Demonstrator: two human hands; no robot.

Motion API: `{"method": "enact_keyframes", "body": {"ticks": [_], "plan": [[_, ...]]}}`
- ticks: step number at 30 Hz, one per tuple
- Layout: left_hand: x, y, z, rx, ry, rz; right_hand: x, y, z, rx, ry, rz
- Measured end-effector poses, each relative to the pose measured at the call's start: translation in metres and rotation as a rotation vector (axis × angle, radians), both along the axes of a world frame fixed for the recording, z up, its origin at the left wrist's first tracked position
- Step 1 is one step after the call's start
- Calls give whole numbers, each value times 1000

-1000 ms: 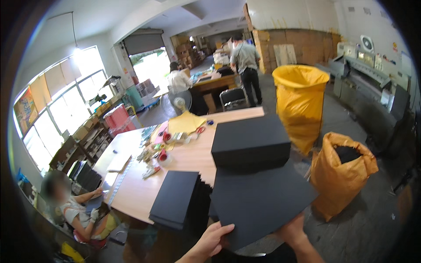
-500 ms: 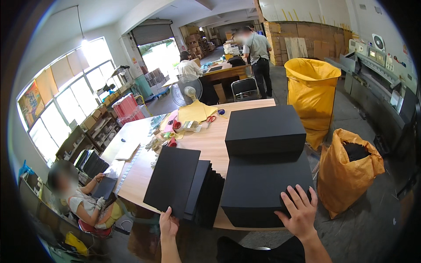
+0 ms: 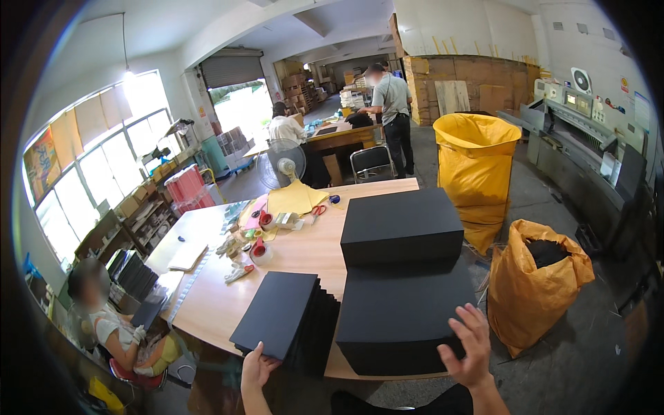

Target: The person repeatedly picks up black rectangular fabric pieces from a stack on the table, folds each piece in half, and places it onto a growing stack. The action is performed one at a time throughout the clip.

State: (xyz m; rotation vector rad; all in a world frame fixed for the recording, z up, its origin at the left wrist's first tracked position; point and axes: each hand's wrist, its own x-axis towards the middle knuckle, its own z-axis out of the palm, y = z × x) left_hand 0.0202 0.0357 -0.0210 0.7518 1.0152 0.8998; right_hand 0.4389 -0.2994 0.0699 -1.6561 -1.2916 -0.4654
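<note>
Boards, black and flat, stacked on the near part of a pale table. Left stack: its right side is uneven, and your left hand is at the near left corner, thumb on the top board; whether it grips that board or merely touches it, you cannot tell. Front stack: it stands to the right, its edges flush; the taller rear stack is just behind it. Your right hand is spread wide and holds nothing at the front stack's near right corner; contact there is uncertain. Step in hand, as judged: setting a board onto the left stack. Next move, as judged: it calls for your left thumb to come clear without skewing the top board, and your right fingers to part one board from the front stack.
</note>
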Motion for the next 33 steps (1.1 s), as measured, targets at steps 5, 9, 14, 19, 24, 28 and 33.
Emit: {"method": "enact_keyframes", "body": {"ticks": [5,9,14,19,24,28,33], "plan": [[-28,5,32,37,836,-160,28,-17,-23,263,730,-18],[43,-22,105,621,553,-207,41,-17,-33,225,1035,13],[209,-99,189,1145,241,-631,34,-8,-40,291,981,-50],[293,-98,176,1632,384,-941,33,-20,-29,170,741,-142],[298,-96,156,1379,358,-966,40,-39,22,-418,278,-244],[298,-94,156,1489,320,-868,45,-33,56,-596,247,-252],[298,-93,152,1564,219,-816,27,1,89,-225,628,-155]]}}
